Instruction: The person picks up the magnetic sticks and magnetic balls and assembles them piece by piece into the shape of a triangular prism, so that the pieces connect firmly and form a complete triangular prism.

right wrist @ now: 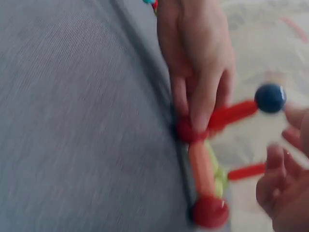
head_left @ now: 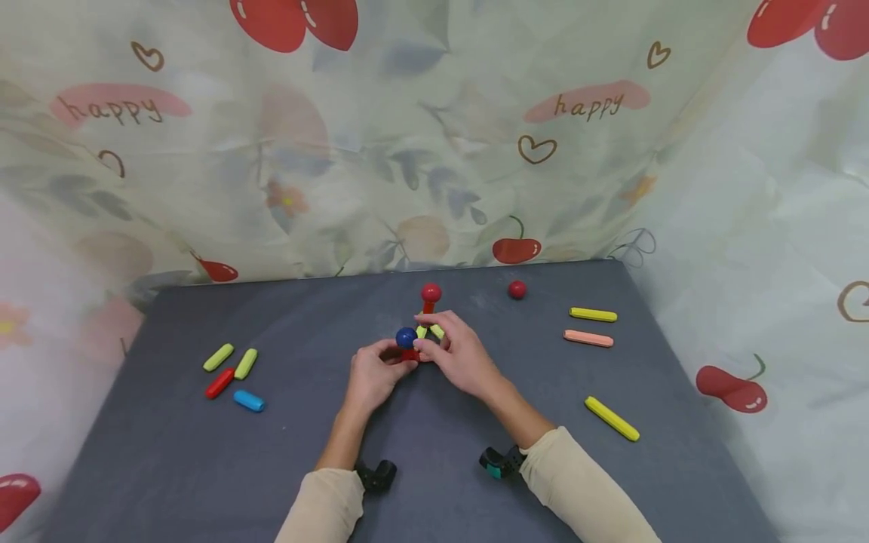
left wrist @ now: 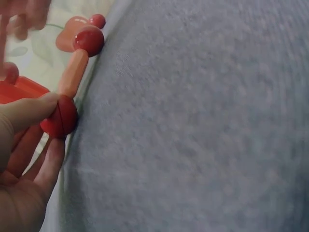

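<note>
A small structure of rods and balls stands mid-table between the two hands. My left hand (head_left: pixel 372 375) pinches a red ball (left wrist: pixel 63 116) at its base between thumb and fingers. From that ball a salmon rod (left wrist: pixel 75 72) runs to another red ball (right wrist: pixel 210 211). A red rod (right wrist: pixel 234 113) rises from the gripped ball and carries a blue ball (head_left: pixel 406 337) on top. Beside the blue ball is my right hand (head_left: pixel 465 360), its fingers loosely bent and spread; whether a fingertip touches the ball is unclear. Behind stands another red-topped upright (head_left: pixel 431 292), near yellow-green rods (head_left: pixel 437 332).
At left lie yellow-green rods (head_left: pixel 219 357), a red rod (head_left: pixel 220 383) and a blue rod (head_left: pixel 249 400). A loose red ball (head_left: pixel 517 289) sits at the back. Toward the right are a salmon rod (head_left: pixel 588 338) and yellow rods (head_left: pixel 612 419). A patterned cloth (head_left: pixel 380 188) hangs behind the table.
</note>
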